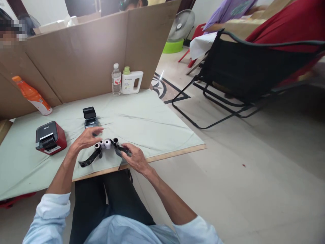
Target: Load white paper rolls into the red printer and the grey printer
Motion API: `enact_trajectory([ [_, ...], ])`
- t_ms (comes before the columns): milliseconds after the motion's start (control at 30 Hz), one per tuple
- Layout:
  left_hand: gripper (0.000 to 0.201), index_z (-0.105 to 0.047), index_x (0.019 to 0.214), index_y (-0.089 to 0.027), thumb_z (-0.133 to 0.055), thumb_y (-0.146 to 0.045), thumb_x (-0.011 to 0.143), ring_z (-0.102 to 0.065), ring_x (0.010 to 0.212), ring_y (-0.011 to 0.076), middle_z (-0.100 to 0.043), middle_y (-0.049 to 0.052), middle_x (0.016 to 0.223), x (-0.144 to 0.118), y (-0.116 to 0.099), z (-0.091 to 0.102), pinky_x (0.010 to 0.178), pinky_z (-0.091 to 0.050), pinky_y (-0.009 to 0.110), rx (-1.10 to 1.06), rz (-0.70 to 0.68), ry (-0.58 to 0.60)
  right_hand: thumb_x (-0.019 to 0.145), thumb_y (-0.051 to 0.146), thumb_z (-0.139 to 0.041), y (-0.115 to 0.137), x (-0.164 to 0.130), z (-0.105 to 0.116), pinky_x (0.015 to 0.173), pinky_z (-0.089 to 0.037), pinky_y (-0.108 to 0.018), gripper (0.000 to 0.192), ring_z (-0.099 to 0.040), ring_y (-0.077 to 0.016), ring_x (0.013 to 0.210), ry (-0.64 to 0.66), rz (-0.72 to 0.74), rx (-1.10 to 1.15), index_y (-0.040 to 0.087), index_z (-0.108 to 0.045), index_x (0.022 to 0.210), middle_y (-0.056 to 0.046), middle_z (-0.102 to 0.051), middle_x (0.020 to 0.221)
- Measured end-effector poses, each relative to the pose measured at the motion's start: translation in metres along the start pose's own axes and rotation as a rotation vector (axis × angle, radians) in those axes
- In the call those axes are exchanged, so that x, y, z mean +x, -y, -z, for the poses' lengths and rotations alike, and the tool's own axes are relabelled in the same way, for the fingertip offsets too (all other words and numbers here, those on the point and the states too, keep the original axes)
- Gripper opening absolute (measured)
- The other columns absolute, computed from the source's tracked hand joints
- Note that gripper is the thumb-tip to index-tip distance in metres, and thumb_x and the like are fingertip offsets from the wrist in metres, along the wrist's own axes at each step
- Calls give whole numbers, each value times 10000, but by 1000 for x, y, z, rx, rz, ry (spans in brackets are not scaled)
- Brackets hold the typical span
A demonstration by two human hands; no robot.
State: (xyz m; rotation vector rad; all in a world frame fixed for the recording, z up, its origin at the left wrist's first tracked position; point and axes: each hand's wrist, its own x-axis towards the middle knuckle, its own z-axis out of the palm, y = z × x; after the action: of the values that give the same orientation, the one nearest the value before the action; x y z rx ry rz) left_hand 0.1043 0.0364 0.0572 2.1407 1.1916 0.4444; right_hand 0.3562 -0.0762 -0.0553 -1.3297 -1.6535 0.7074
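My left hand (88, 137) is open, its fingers stretched over the table with nothing in them. Just behind it stands a small dark printer (90, 122) with its lid raised, partly hidden by the fingers. Small white paper rolls (107, 144) stand close together in front of me. From a roll at their left a loose black strip (88, 161) trails across the cloth. To their right is a black roll (115, 140) with another black strip (119, 149) running from it. My right hand (137, 158) has this second strip between thumb and fingers, close to the table's front edge.
A red and black printer (50, 138) sits at the left. An orange bottle (33, 96) leans on the cardboard wall (83, 64). By its right end stand a water bottle (116, 80) and a white jug (130, 83). A black folding chair (243, 67) stands beyond the table.
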Motion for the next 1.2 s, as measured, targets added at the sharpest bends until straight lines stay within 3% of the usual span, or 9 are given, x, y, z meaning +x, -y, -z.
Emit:
enact_trajectory([
  [167,755,-640,1381,-211,-849,-402,681,-721,997,286,-759,101,1171,-45,15,-12,804,-571,348,64,173,-15,896,287,-611,11,0,-5,845,-568,-382,306,-718,-258,929,44,-23,48,232,-689,1187,-89,-762,1088],
  [233,658,-660,1339,-206,-805,-333,710,-730,955,277,-770,90,1118,-53,14,-23,842,-558,358,108,222,-47,891,288,-618,15,0,-9,813,-569,-367,308,-705,-239,870,50,-18,58,230,-689,1184,-86,-759,1065],
  [367,274,-751,1050,-230,-647,-250,797,-729,907,247,-783,39,954,-61,6,-30,850,-534,333,183,272,-88,899,292,-603,23,-4,-16,799,-567,-353,310,-683,-220,848,60,12,58,209,-681,1187,-85,-739,1021],
  [500,267,-751,1039,-230,-625,-250,804,-728,936,260,-787,39,959,-66,5,-19,852,-542,344,302,367,-115,906,293,-594,26,-8,-17,808,-566,-349,307,-684,-214,864,82,23,59,193,-669,1187,-86,-727,1025],
  [567,408,-721,1186,-222,-659,-258,784,-716,1065,295,-774,68,1147,-64,6,-16,934,-546,386,335,334,-90,899,288,-605,26,-9,-17,815,-565,-349,303,-687,-211,861,88,19,52,202,-668,1183,-81,-728,1023],
  [700,602,-621,1395,-206,-645,-223,793,-599,1330,305,-630,100,1466,-50,7,-19,1131,-474,424,328,91,-77,887,285,-629,27,-11,-14,807,-562,-342,296,-689,-207,854,85,15,49,214,-663,1172,-68,-723,997],
  [900,602,-675,1353,-272,-598,-99,782,-627,1298,278,-692,45,1398,-27,3,-29,1119,-488,390,300,-46,96,907,317,-647,31,-12,-8,763,-554,-328,261,-688,-202,859,74,11,63,214,-645,1147,-57,-698,973],
  [1067,422,-756,1205,-256,-650,-140,813,-697,1163,277,-769,53,1241,-27,2,-31,1021,-523,350,279,-32,45,923,333,-651,35,-7,-3,762,-542,-332,230,-691,-202,881,44,39,70,219,-630,1121,-63,-693,1041],
  [1200,432,-784,1129,-235,-626,-81,757,-721,1045,261,-795,50,1143,-29,1,-28,912,-534,309,277,-22,41,923,316,-650,40,5,-2,770,-537,-339,216,-690,-205,892,7,83,59,222,-630,1117,-64,-697,1056],
])
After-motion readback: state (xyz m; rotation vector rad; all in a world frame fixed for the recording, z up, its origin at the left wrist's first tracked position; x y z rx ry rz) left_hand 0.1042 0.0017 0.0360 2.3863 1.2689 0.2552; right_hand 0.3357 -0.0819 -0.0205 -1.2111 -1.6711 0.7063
